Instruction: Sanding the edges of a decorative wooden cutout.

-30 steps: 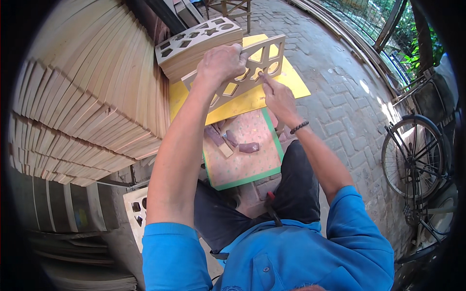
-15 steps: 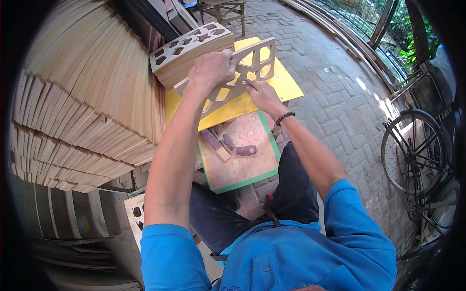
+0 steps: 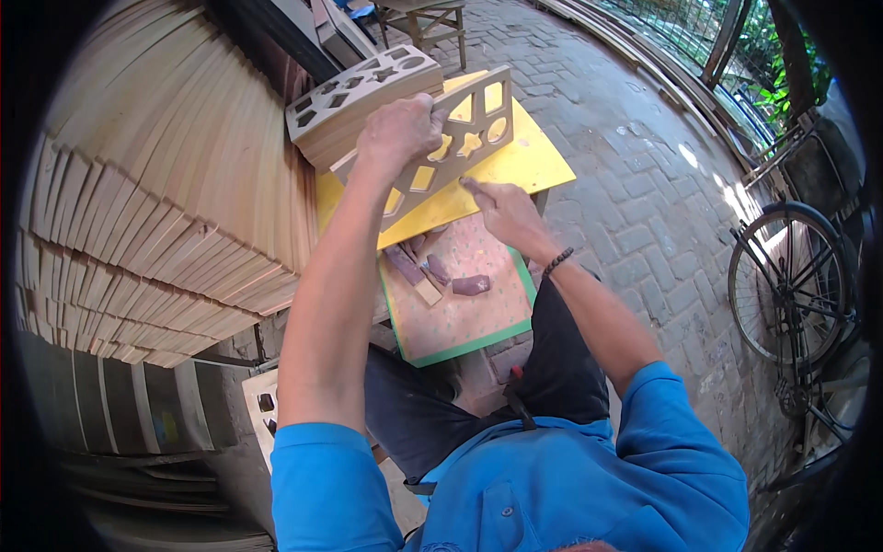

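Note:
A wooden board with cut-out shapes (image 3: 448,167) stands on its long edge, tilted, on a yellow tabletop (image 3: 543,166). My left hand (image 3: 398,129) grips the board's upper edge, fingers wrapped over it. Just in front of the board's lower right part is my right hand (image 3: 511,213), apart from it. Its fingers are curled together, and a small dark greyish bit shows at the fingertips; what it is stays unclear. Behind the left hand, a stack of similar cut-out boards (image 3: 322,138) rests on the tabletop.
Tall stacks of thin wooden boards (image 3: 175,184) rise at the left. Below the yellow top lies a pink patterned sheet with green edging (image 3: 469,345), bearing purplish wrapped pieces (image 3: 471,285). A bicycle (image 3: 791,285) stands at the right; a wooden stool (image 3: 418,23) stands far off on brick paving.
My right hand has come away from the board's cut-outs, moving down and slightly right toward me. The left hand keeps its grip, and the board has shifted slightly left.

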The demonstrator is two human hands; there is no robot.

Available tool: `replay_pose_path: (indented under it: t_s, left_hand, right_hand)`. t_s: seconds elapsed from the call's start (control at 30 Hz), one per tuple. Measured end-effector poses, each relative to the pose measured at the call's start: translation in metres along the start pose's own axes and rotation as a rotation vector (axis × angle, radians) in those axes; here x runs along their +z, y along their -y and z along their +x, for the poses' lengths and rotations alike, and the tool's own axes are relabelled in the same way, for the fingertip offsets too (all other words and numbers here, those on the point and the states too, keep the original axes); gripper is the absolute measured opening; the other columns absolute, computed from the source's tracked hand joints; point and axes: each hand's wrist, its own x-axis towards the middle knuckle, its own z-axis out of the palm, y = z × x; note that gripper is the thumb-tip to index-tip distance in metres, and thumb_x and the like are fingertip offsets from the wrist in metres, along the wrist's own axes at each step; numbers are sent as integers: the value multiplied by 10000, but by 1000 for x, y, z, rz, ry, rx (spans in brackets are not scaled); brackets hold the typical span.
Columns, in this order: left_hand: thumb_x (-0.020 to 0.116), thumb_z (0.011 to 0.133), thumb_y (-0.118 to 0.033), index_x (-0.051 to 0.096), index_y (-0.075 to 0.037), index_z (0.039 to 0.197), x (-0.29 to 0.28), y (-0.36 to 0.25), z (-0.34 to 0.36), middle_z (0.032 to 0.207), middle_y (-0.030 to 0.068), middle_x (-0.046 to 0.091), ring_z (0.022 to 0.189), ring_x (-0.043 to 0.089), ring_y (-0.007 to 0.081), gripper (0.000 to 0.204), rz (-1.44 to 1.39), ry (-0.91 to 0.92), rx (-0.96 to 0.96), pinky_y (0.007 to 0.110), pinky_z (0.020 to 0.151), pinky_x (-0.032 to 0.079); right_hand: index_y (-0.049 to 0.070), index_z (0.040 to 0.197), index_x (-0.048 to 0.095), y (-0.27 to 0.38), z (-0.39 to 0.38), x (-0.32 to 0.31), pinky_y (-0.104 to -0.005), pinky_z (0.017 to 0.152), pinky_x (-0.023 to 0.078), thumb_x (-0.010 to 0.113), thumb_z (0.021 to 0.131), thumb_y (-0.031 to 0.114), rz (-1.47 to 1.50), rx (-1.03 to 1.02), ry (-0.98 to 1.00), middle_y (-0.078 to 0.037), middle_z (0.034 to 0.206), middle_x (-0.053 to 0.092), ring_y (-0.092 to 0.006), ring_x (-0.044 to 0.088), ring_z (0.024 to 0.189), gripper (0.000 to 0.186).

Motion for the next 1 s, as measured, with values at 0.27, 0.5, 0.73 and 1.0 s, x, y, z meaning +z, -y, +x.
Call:
replay_pose_path:
  t_s: [0.27, 0.5, 0.73, 1.0]
  left_hand:
    - [530, 1005, -437, 653, -35, 1055, -3, -5, -2, 1025, 249, 718, 1016, 681, 423, 424, -2, 2, 7, 522, 892, 513]
    - [525, 1000, -430, 655, -34, 1056, -3, -4, -1, 1021, 247, 719, 1011, 684, 421, 421, -6, -6, 28, 526, 888, 516]
    - [517, 1001, -437, 656, -29, 1062, 3, -1, -5, 1026, 248, 718, 1010, 684, 417, 435, -25, -26, 23, 525, 891, 519]
    - [546, 982, -401, 677, -48, 1118, -7, -7, -4, 1058, 212, 733, 1041, 697, 381, 400, -12, 6, 2, 495, 906, 552]
  right_hand:
    - [-29, 1064, 681, 9, 55, -3, -480, 769, 506, 559, 971, 190, 356, 185, -62, -296, 905, 679, -467, 656, 866, 267]
    - [-72, 952, 671, -12, 61, 18, -470, 624, 530, 562, 919, 105, -222, -227, -202, -287, 844, 689, -366, 716, 719, 211]
    - [-9, 1223, 644, -22, 62, -15, -473, 659, 548, 555, 914, 74, -811, -351, -68, -218, 788, 706, -347, 725, 722, 332]
    - [-37, 1213, 627, -28, 65, 2, -371, 537, 498, 552, 970, 136, -640, -178, -110, -69, 621, 606, -224, 663, 570, 307]
